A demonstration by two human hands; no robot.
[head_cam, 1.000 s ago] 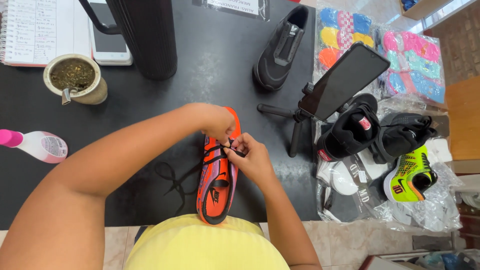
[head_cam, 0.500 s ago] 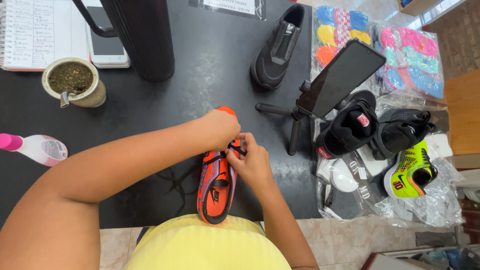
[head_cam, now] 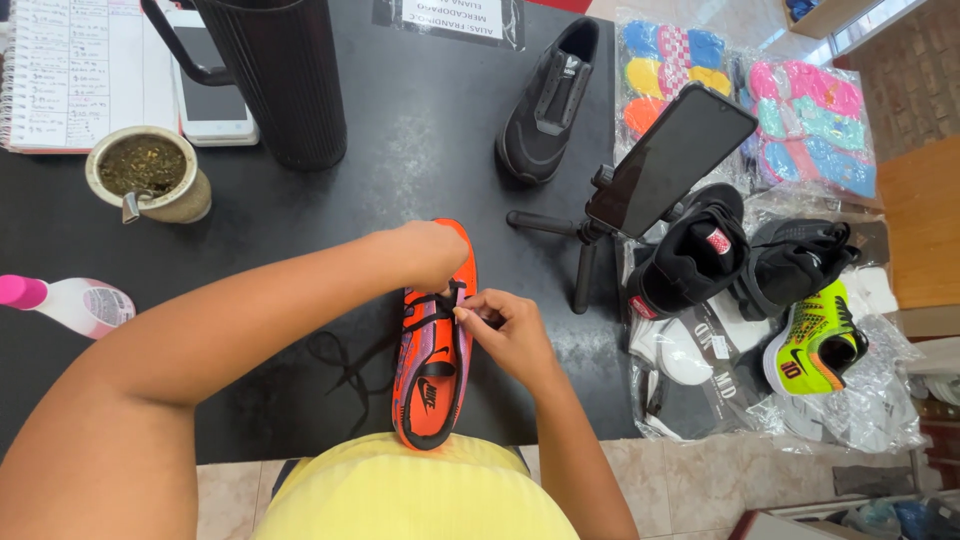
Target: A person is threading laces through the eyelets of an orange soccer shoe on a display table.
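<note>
The orange shoe lies on the black table, right in front of the person, with its toe pointing away. A black lace is crossed over its top, and the loose end is trailed on the table to the left. Since a moment ago, the right hand has been moved a little lower and out to the side, so the lace is pulled tighter across the shoe. The lace end is pinched in its closed grip. The left hand is kept curled over the toe part; what is held in its grip cannot be told. A phone on a small stand and more shoes are seen to the right.
</note>
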